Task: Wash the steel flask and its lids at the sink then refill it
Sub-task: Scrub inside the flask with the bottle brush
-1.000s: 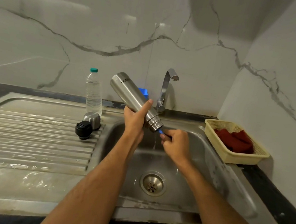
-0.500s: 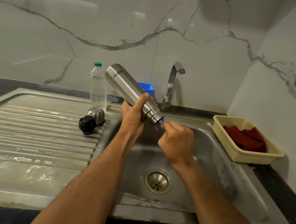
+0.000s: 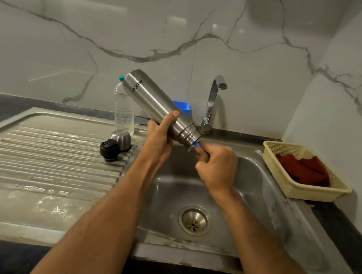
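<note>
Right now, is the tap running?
Off, it seems: no stream falls from the tap spout into the sink.

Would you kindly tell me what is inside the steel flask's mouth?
A blue tool gripped by the right hand pokes into the steel flask; its far end is hidden inside.

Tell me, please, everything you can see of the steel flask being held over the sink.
The brushed steel cylindrical flask is uncapped and tilted, base up-left, stepped neck pointing down-right over the steel sink basin. Dark lettering sits near its base. The left hand grips its lower body; the right hand holds a blue-handled tool that enters its mouth. The tool's working end is hidden.
</note>
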